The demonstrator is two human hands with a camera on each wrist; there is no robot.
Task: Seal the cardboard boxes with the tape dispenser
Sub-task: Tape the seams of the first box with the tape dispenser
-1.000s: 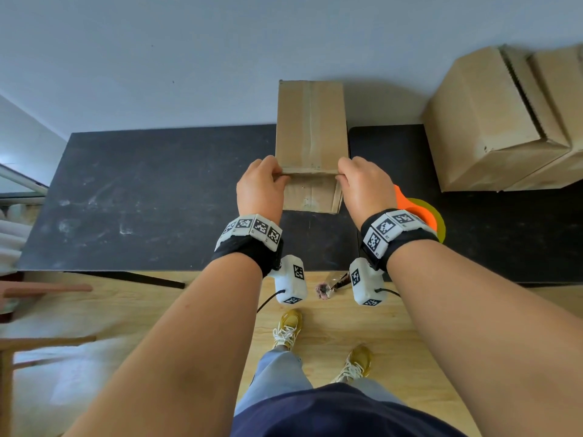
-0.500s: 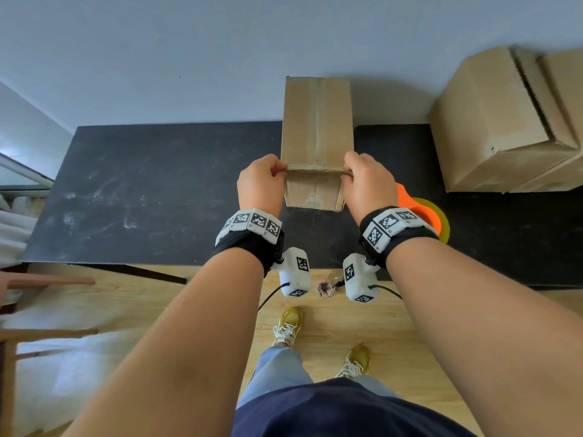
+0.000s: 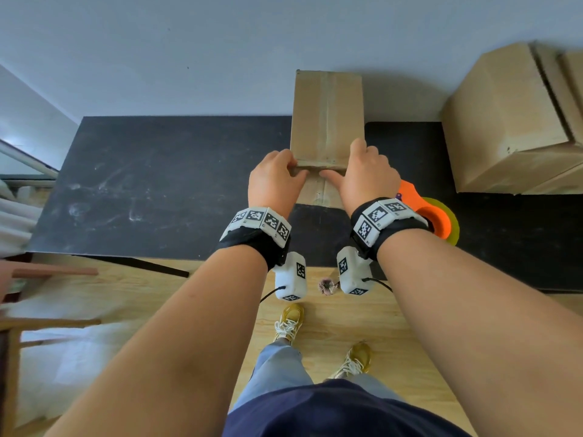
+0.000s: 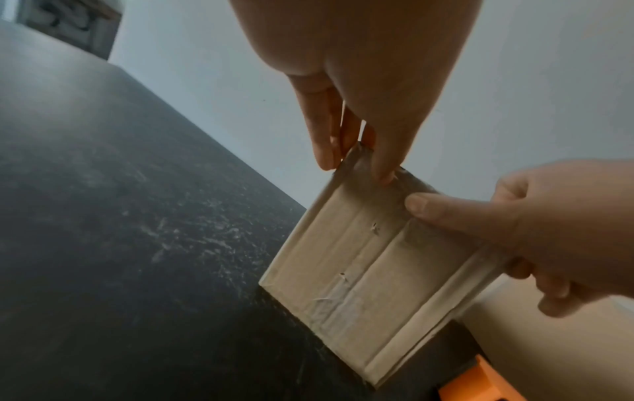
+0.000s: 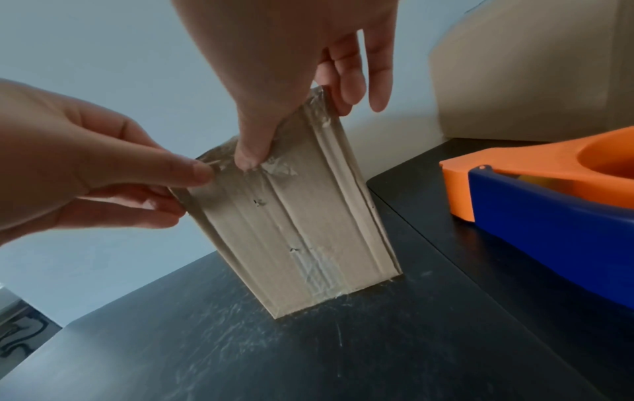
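A small cardboard box (image 3: 326, 115) stands on the black table (image 3: 157, 184), with clear tape along its top seam and down its near face (image 5: 274, 230). My left hand (image 3: 284, 171) grips the box's near left top corner, thumb on the near face and fingers down the left side. My right hand (image 3: 350, 168) holds the near right top corner. Its thumb (image 5: 248, 160) presses the crinkled tape end on the near face, and its fingers lie on the right side. The orange and blue tape dispenser (image 3: 432, 216) lies on the table just right of my right wrist.
Two larger cardboard boxes (image 3: 504, 121) stand at the table's back right against the wall. The table's near edge runs under my wrists, with wooden floor and my feet below. A wooden chair frame (image 3: 47, 272) is at the far left.
My right thumb has slid left across the near face onto the tape, and the right fingers have stretched out over the box's top edge. The left hand keeps its grip.
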